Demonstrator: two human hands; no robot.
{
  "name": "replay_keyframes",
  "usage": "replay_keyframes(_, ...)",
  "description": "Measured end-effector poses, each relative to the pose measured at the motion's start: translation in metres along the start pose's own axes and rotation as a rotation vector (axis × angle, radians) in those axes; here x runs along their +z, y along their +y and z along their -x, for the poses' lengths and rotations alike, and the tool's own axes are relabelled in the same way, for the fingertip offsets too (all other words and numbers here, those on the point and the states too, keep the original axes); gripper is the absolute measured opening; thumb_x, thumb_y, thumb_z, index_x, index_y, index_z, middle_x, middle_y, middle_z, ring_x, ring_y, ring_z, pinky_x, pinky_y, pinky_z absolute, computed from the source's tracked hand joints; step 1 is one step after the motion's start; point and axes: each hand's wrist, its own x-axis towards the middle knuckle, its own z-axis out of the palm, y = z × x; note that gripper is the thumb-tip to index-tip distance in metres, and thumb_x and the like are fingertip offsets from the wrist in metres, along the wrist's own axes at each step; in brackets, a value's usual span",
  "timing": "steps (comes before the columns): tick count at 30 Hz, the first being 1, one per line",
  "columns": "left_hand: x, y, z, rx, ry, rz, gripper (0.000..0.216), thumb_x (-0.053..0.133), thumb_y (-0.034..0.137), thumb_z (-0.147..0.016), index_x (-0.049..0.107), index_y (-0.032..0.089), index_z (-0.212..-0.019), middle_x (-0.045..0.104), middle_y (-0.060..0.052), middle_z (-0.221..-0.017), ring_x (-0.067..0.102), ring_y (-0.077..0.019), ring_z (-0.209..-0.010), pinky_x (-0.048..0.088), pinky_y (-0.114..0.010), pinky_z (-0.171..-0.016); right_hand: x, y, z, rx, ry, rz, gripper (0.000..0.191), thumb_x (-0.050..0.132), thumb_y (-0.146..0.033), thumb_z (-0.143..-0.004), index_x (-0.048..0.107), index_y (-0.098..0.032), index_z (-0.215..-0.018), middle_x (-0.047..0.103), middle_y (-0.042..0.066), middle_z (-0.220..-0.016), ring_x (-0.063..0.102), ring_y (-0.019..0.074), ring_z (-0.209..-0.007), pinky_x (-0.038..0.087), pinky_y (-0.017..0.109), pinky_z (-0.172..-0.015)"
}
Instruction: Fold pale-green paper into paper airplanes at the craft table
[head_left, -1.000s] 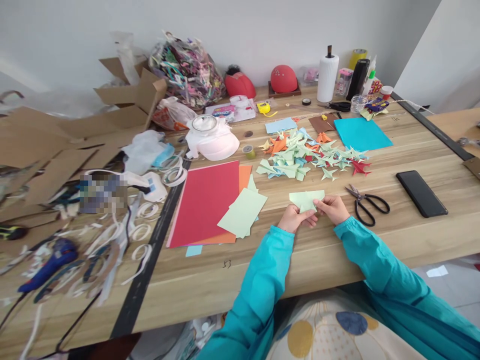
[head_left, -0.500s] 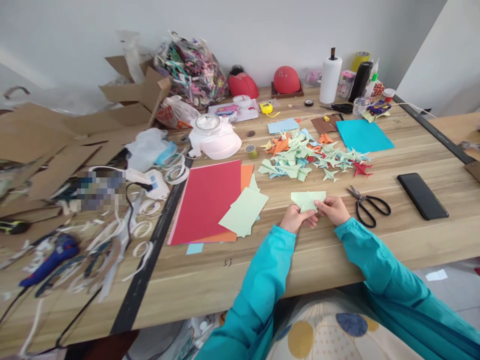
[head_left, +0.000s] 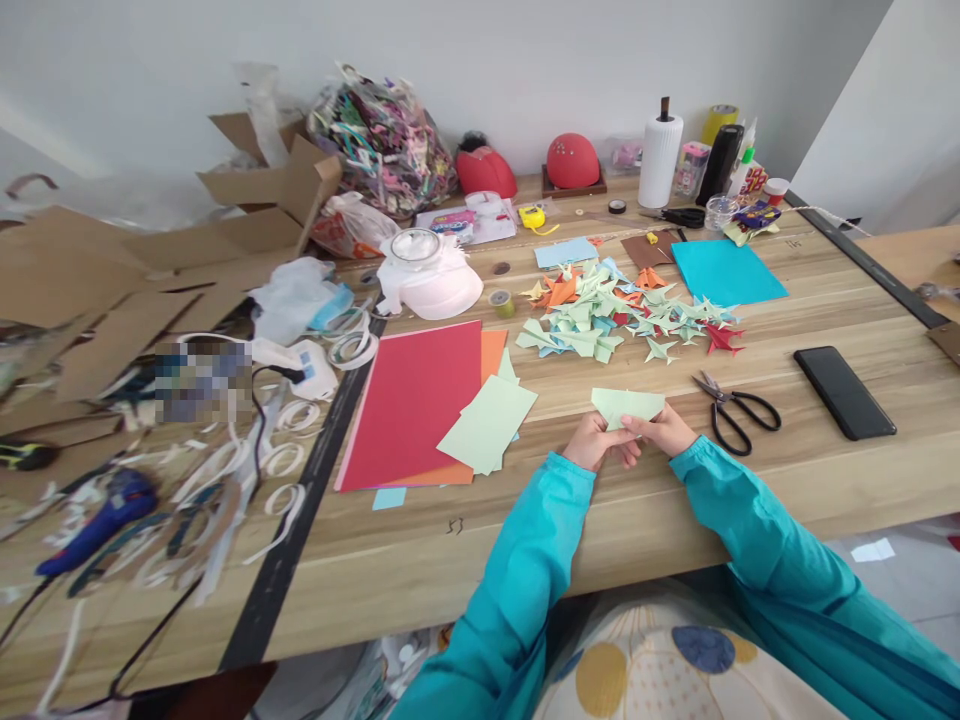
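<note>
A folded piece of pale green paper (head_left: 631, 402), wide along its far edge and narrowing toward me, is pinched between both hands above the table. My left hand (head_left: 596, 441) grips its lower left part, thumb on top. My right hand (head_left: 664, 430) closes on the lower right side with the thumb pressed on the paper; the fingertips behind it are hidden. Beyond the hands lies a heap of folded paper pieces (head_left: 592, 310) in green, orange, blue and red. Left of my left hand, pale green sheets (head_left: 487, 425) overlap a red sheet (head_left: 420, 400).
Black-handled scissors (head_left: 731, 408) lie open right of my right hand, with a black phone (head_left: 845, 392) farther right. A turquoise sheet (head_left: 727, 270) is behind them. Strips, cords and a blue glue gun (head_left: 105, 520) clutter the left, near cardboard (head_left: 135, 260).
The green paper has shifted slightly right and tilted in my hands. My right thumb now lies flatter over its lower part, and the lower point is more covered.
</note>
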Motion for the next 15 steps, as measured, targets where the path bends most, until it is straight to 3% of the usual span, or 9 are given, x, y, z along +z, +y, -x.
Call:
replay_keyframes(5,0.001,0.0023,0.0015,-0.011,-0.015,-0.003,0.035,0.077,0.034,-0.051,0.063,0.005,-0.065,0.062,-0.007,-0.049,0.056,-0.0155,-0.037,0.044,-0.025,-0.036,0.0041,-0.0015,0.0011,0.033,0.094,-0.064,0.038,0.065,-0.05,-0.066,0.055,-0.015,-0.055,0.048,-0.003,-0.041,0.04,0.0079,-0.039,0.027,0.022,-0.038)
replay_keyframes(15,-0.0021,-0.002,-0.0019,-0.004,-0.061,-0.004,0.033,0.076,0.031,-0.053,0.063,0.004,-0.067,0.063,-0.007,-0.052,0.057,-0.0165,-0.04,0.046,-0.027,-0.038,0.0038,0.0013,0.002,0.021,0.028,0.006,0.041,0.058,-0.051,-0.074,0.055,-0.014,-0.056,0.05,-0.002,-0.037,0.044,0.0092,-0.039,0.028,0.022,-0.038)
